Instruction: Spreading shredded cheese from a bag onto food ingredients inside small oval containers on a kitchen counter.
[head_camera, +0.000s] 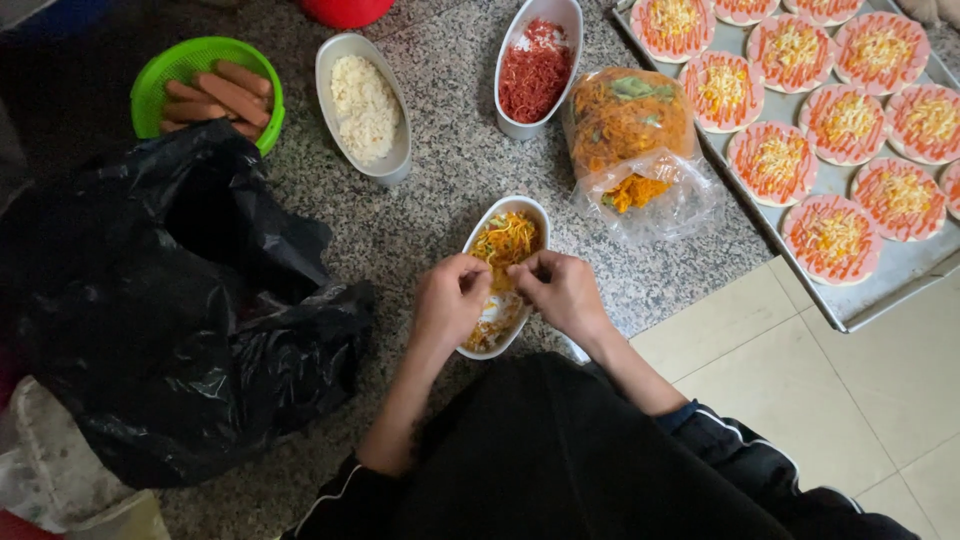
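Dark fabric over my lap fills the bottom edge. Just beyond it, my left hand and right hand meet above a white oval dish of shredded orange and yellow filling, set close on the speckled granite counter for easy reach. Both sets of fingertips pinch strands together, directly over the dish's middle, knuckles nearly touching.

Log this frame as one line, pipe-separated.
left hand + right hand: pinching orange shreds over oval dish | nearby: shred bag, topped rounds tray
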